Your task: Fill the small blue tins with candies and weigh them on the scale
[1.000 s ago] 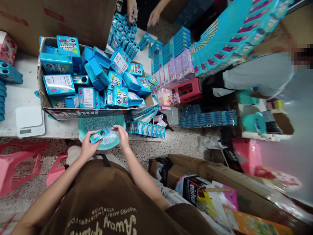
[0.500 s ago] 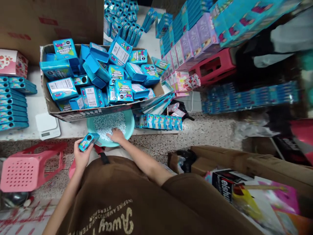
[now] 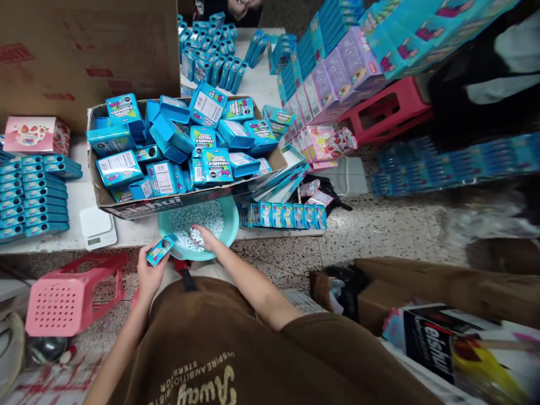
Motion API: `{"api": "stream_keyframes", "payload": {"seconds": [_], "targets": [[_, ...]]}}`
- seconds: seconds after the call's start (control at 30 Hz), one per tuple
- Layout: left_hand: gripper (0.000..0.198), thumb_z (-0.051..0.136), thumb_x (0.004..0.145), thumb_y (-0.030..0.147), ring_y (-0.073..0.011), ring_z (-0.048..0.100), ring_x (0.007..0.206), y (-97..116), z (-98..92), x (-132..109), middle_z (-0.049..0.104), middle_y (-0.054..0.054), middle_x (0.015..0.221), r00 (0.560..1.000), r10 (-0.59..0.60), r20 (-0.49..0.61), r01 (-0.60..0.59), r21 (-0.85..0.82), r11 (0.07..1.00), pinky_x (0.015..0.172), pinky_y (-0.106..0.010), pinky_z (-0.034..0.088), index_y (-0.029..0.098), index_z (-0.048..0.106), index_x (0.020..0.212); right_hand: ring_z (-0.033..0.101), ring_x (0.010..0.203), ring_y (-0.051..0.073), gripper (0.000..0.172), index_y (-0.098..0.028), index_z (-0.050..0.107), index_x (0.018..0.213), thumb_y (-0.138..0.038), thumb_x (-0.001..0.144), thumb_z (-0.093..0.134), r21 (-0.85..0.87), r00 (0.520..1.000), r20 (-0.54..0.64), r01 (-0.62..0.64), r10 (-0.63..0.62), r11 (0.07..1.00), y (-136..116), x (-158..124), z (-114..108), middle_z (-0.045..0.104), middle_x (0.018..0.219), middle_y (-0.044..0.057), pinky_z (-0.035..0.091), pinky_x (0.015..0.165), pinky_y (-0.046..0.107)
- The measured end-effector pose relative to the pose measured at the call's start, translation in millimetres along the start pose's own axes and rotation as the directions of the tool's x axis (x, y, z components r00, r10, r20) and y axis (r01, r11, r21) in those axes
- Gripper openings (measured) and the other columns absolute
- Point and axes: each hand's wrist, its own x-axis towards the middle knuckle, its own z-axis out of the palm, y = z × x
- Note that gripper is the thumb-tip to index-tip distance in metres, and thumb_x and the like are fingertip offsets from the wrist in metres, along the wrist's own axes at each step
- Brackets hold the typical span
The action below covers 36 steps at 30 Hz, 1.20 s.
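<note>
My left hand [image 3: 151, 271] grips a small blue candy box [image 3: 159, 251] by its sides, tilted at the left rim of a turquoise bowl [image 3: 233, 222]. The box's flap end points toward the bowl. Small white candies [image 3: 202, 216] fill much of the bowl. Inside it, my right hand [image 3: 206, 238] is cupped around a handful of these candies, palm partly turned up. Just behind the bowl stands an open carton [image 3: 139, 211] heaped with blue candy boxes [image 3: 215, 164] lying at all angles.
A white kitchen scale [image 3: 98, 228] sits left of the bowl, near stacked blue boxes [image 3: 46, 197]. Right of the bowl is a row of blue boxes [image 3: 287, 215]. Pink stools [image 3: 57, 304] and cartons [image 3: 388, 292] stand on the floor. Another person's hands [image 3: 239, 7] show at the far edge.
My right hand has gone from reaching down into the candies to cupping a handful. My left hand still holds the box at the rim. The whole view has shifted slightly.
</note>
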Motion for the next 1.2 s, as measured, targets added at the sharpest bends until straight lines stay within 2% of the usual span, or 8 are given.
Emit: {"api": "stream_keyframes", "payload": {"seconds": [0.17, 0.27, 0.37, 0.5, 0.8, 0.93, 1.1, 1.2], "targets": [[0.039, 0.071, 0.072, 0.036, -0.0205, 0.064, 0.099, -9, 17.0, 8, 0.066, -0.007, 0.109, 0.986, 0.035, 0.164, -0.038, 0.019, 0.999, 0.09, -0.036, 0.05, 0.021, 0.058, 0.105, 0.032, 0.039, 0.007, 0.027, -0.021, 0.042, 0.072, -0.044, 0.086, 0.041, 0.332, 0.995, 0.086, 0.017, -0.048, 0.943, -27, -32, -10, 0.044, 0.056, -0.006, 0.023, 0.036, 0.018], [0.038, 0.068, 0.074, 0.034, -0.021, 0.063, 0.102, -11, 27.6, 11, 0.066, -0.007, 0.112, 0.965, 0.05, 0.259, -0.065, 0.051, 0.997, 0.091, -0.037, 0.049, 0.021, 0.059, 0.108, 0.038, 0.041, 0.006, 0.019, -0.021, 0.044, 0.075, -0.035, 0.088, 0.042, 0.693, 0.983, 0.111, 0.031, -0.149, 0.72, -41, -59, -8, 0.048, 0.059, -0.005, 0.023, 0.035, 0.016], [0.037, 0.066, 0.075, 0.031, -0.0216, 0.062, 0.104, -8, 37.0, 11, 0.067, -0.007, 0.113, 0.935, 0.074, 0.347, -0.106, 0.072, 0.992, 0.093, -0.038, 0.048, 0.021, 0.06, 0.11, 0.041, 0.044, 0.006, 0.019, -0.021, 0.043, 0.073, -0.033, 0.088, 0.045, 0.832, 0.973, 0.059, 0.075, -0.222, 0.55, -54, -83, -3, 0.05, 0.061, -0.005, 0.027, 0.037, 0.015], [0.035, 0.062, 0.076, 0.025, -0.0226, 0.061, 0.109, 3, 48.2, 5, 0.066, -0.007, 0.115, 0.901, 0.137, 0.412, -0.185, 0.078, 0.98, 0.097, -0.04, 0.046, 0.022, 0.062, 0.11, 0.039, 0.043, 0.006, 0.029, -0.021, 0.038, 0.066, -0.037, 0.088, 0.046, 0.837, 0.955, -0.04, 0.193, -0.294, 0.512, -67, -106, 5, 0.043, 0.057, -0.006, 0.03, 0.039, 0.017], [0.039, 0.061, 0.071, 0.013, -0.0238, 0.063, 0.103, 26, 54.2, 6, 0.069, -0.005, 0.111, 0.868, 0.262, 0.421, -0.365, 0.183, 0.913, 0.093, -0.039, 0.047, 0.025, 0.065, 0.108, 0.039, 0.045, 0.008, 0.042, -0.021, 0.037, 0.057, -0.049, 0.086, 0.051, 0.617, 0.862, -0.247, 0.493, -0.443, 0.613, -76, -122, 20, 0.038, 0.05, -0.005, 0.036, 0.046, 0.022], [0.039, 0.063, 0.07, 0.014, -0.025, 0.063, 0.101, 32, 54.1, 11, 0.069, -0.005, 0.109, 0.874, 0.235, 0.425, -0.344, 0.2, 0.917, 0.091, -0.04, 0.048, 0.024, 0.066, 0.107, 0.042, 0.048, 0.01, 0.042, -0.021, 0.04, 0.054, -0.047, 0.086, 0.051, 0.572, 0.831, -0.253, 0.542, -0.496, 0.616, -77, -122, 25, 0.04, 0.05, -0.004, 0.04, 0.051, 0.024], [0.039, 0.067, 0.069, 0.02, -0.0244, 0.065, 0.097, 33, 56.0, 13, 0.07, -0.006, 0.108, 0.906, 0.14, 0.399, -0.216, 0.151, 0.965, 0.086, -0.037, 0.051, 0.023, 0.066, 0.108, 0.043, 0.049, 0.008, 0.04, -0.02, 0.042, 0.056, -0.045, 0.085, 0.052, 0.548, 0.841, -0.262, 0.534, -0.474, 0.644, -81, -120, 28, 0.044, 0.054, -0.003, 0.037, 0.049, 0.021], [0.038, 0.064, 0.068, 0.017, -0.0235, 0.065, 0.097, 32, 55.3, 13, 0.07, -0.005, 0.107, 0.908, 0.178, 0.379, -0.251, 0.151, 0.956, 0.087, -0.037, 0.05, 0.024, 0.067, 0.106, 0.043, 0.049, 0.007, 0.037, -0.02, 0.043, 0.058, -0.045, 0.083, 0.055, 0.521, 0.847, -0.282, 0.53, -0.452, 0.669, -82, -118, 30, 0.046, 0.056, -0.004, 0.037, 0.048, 0.021]]}}
